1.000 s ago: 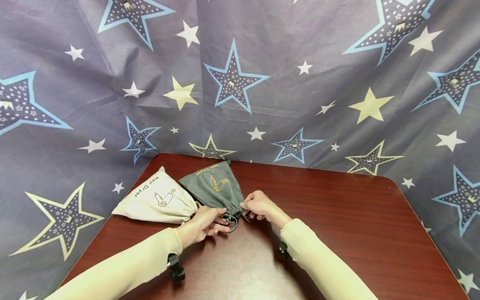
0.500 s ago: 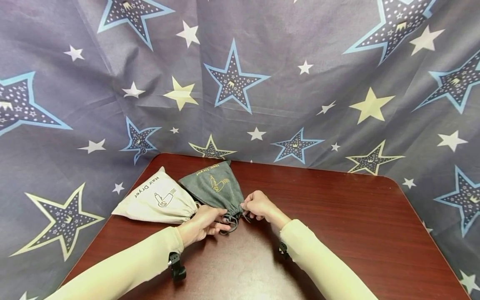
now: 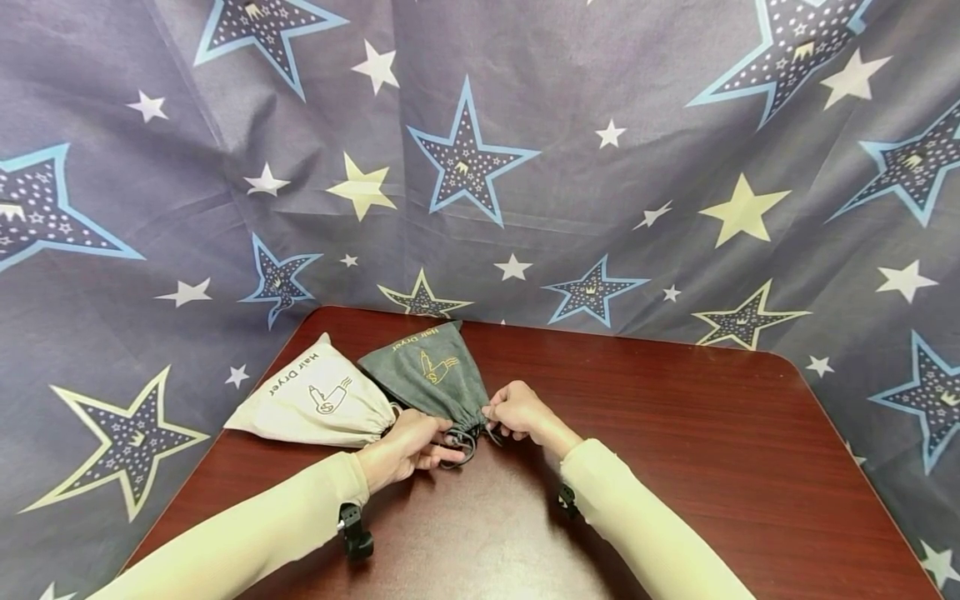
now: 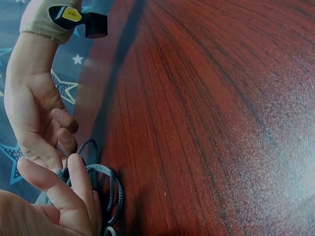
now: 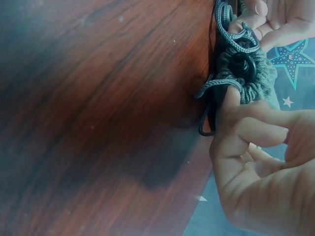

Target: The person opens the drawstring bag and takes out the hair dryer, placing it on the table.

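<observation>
A dark grey drawstring bag (image 3: 450, 385) printed with a hair dryer lies flat, its gathered neck towards me. My left hand (image 3: 408, 446) pinches the left side of that neck, its other fingers extended beside the looped cord (image 4: 118, 194). At the right side of the neck, my right hand (image 3: 517, 411) pinches the cloth between thumb and bent index finger. In the right wrist view a black cord stopper (image 5: 242, 65) sits at the gathered mouth between both hands. A cream drawstring bag (image 3: 303, 404) lies to the left, its neck partly behind my left hand.
The bags lie at the far left of a dark red wooden table (image 3: 675, 467) with rounded corners. A grey star-patterned cloth (image 3: 555, 208) hangs behind and beside it. A black wrist camera mount (image 3: 354, 533) sticks out below my left sleeve.
Almost nothing differs. The left hand's lower fingers have shifted slightly right near the cord loop; both bags and the right hand stay in place.
</observation>
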Demonstrator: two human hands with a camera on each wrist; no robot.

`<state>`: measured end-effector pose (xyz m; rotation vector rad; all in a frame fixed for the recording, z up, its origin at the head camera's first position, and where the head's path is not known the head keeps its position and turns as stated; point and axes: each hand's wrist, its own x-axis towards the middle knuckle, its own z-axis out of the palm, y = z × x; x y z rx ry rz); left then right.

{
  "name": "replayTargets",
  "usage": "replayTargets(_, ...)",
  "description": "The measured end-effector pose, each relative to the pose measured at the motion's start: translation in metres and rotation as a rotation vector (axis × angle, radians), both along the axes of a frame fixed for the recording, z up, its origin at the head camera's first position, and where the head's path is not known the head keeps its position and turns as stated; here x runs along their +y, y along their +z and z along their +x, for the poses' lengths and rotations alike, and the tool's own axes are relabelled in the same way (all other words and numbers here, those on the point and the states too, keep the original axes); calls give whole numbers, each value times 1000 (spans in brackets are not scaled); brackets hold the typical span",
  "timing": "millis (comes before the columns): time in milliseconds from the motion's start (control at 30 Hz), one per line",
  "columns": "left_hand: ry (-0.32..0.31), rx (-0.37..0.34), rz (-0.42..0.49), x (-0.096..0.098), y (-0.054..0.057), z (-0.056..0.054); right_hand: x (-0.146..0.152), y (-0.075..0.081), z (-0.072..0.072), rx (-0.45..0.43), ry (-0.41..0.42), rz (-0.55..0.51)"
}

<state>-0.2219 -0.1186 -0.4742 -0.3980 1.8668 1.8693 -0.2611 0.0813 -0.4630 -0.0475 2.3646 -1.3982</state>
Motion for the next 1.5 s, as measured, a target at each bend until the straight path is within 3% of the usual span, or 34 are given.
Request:
replayTargets(1100, -18, 12, 10, -3, -3, 4, 2, -1, 0, -18, 44, 23)
replayTargets(1500, -20, -1, 8, -6, 0, 6, 4, 0, 1, -31, 68, -10)
